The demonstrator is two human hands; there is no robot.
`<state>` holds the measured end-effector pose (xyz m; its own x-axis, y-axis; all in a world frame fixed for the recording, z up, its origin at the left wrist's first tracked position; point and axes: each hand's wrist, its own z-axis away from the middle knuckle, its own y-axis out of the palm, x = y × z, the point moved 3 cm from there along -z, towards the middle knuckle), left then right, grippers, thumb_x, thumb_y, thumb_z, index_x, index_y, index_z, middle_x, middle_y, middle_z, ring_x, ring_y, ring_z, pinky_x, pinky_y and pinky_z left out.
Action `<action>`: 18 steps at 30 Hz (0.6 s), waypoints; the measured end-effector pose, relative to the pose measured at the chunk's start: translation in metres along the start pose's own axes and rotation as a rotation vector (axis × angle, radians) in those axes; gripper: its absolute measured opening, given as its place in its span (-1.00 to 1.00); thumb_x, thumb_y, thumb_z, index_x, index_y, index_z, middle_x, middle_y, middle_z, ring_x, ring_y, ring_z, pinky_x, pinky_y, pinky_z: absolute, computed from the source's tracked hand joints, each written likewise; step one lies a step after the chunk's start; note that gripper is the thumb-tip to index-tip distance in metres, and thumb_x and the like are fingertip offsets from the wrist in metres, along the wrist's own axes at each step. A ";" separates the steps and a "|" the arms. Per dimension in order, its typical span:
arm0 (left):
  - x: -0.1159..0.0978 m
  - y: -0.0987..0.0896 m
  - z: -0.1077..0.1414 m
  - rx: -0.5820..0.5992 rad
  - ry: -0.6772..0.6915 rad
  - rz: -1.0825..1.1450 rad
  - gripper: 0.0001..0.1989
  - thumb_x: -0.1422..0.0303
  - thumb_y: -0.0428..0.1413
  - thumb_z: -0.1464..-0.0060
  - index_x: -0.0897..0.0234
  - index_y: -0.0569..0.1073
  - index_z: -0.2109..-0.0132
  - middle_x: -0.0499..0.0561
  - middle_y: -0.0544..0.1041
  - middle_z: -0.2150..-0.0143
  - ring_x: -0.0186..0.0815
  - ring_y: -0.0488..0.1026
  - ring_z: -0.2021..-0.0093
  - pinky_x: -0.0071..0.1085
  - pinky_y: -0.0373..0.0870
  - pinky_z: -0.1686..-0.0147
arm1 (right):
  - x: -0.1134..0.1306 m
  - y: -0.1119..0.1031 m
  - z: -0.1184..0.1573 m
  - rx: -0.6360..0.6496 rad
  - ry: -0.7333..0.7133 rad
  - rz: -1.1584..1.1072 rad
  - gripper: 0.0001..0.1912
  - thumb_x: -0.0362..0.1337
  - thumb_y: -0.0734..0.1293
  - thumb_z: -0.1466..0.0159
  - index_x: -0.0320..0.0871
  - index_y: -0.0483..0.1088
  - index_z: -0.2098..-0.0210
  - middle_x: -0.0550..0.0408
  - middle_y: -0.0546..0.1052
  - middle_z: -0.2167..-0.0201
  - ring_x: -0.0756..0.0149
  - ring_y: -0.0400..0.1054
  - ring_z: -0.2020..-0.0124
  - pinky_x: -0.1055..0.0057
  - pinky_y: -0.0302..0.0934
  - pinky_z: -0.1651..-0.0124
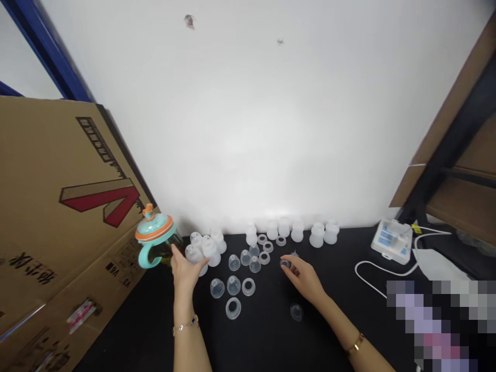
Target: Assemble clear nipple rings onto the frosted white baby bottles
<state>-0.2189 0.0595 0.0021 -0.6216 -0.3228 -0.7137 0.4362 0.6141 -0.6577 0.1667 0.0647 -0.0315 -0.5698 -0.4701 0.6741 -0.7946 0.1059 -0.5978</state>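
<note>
My left hand (186,269) is open, thumb and forefinger spread beside a cluster of white baby bottles (211,253). Its fingertips are partly hidden, so contact with the bottles is unclear. My right hand (306,279) is closed, thumb and fingers pinching a small clear piece (285,263), its kind unclear. Another translucent part shows just behind those fingers. Between my hands lie several clear dome caps (233,285) and white screw rings (233,308). A lone clear round piece (296,312) rests below my right hand.
More white bottles (318,235) stand along the white wall. A teal-lidded drinking jug (155,232) is at left, by a large cardboard box (58,206). To the right are a white plastic case (392,241) and a white cable (366,279) on the black table (263,341).
</note>
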 end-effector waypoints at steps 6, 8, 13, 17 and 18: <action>-0.031 -0.022 0.024 -0.459 0.193 0.290 0.25 0.06 0.28 0.06 0.36 -0.46 -0.42 0.39 -0.08 -0.43 0.05 -0.10 -0.43 0.00 -0.03 -0.34 | -0.008 -0.025 -0.007 -0.137 0.045 0.041 -0.72 -0.13 0.22 -0.35 -0.08 0.47 0.08 0.04 0.61 0.19 0.31 0.47 0.40 0.41 0.35 0.34; -0.044 -0.026 0.039 -0.614 0.253 0.321 0.09 0.11 0.18 -0.08 0.34 -0.43 -0.41 0.34 0.00 -0.41 -0.02 0.00 -0.41 -0.02 0.07 -0.30 | -0.011 -0.033 -0.009 -0.176 0.071 0.069 -0.72 -0.11 0.22 -0.33 -0.09 0.48 0.10 0.04 0.61 0.24 0.28 0.46 0.40 0.40 0.33 0.35; -0.075 -0.008 0.063 -0.592 0.397 0.315 -0.03 0.17 0.14 -0.14 0.36 -0.31 -0.42 0.35 0.05 -0.38 0.03 0.05 -0.38 -0.02 0.09 -0.29 | -0.018 -0.041 -0.011 -0.183 0.131 0.126 -0.70 -0.09 0.20 -0.33 -0.09 0.50 0.16 0.05 0.60 0.32 0.27 0.41 0.44 0.37 0.29 0.33; -0.089 0.025 0.070 -0.372 0.538 0.157 -0.56 0.20 0.11 -0.19 0.23 0.39 -0.17 0.22 0.30 -0.22 0.01 0.21 -0.27 -0.04 0.09 -0.28 | -0.021 -0.035 -0.011 -0.109 0.162 0.174 -0.73 -0.08 0.24 -0.30 -0.05 0.52 0.20 0.10 0.59 0.40 0.26 0.41 0.44 0.37 0.26 0.32; -0.091 0.034 0.073 -0.298 0.576 0.114 -0.70 0.21 0.11 -0.19 0.20 0.52 -0.01 0.19 0.34 -0.18 0.01 0.24 -0.24 -0.04 0.10 -0.27 | -0.022 -0.033 -0.011 -0.088 0.167 0.188 -0.74 -0.08 0.26 -0.29 -0.04 0.52 0.20 0.12 0.58 0.42 0.26 0.41 0.43 0.38 0.25 0.33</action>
<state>-0.1003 0.0576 0.0273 -0.8671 0.1418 -0.4774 0.3721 0.8217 -0.4317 0.2032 0.0809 -0.0213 -0.7301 -0.2850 0.6211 -0.6824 0.2568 -0.6844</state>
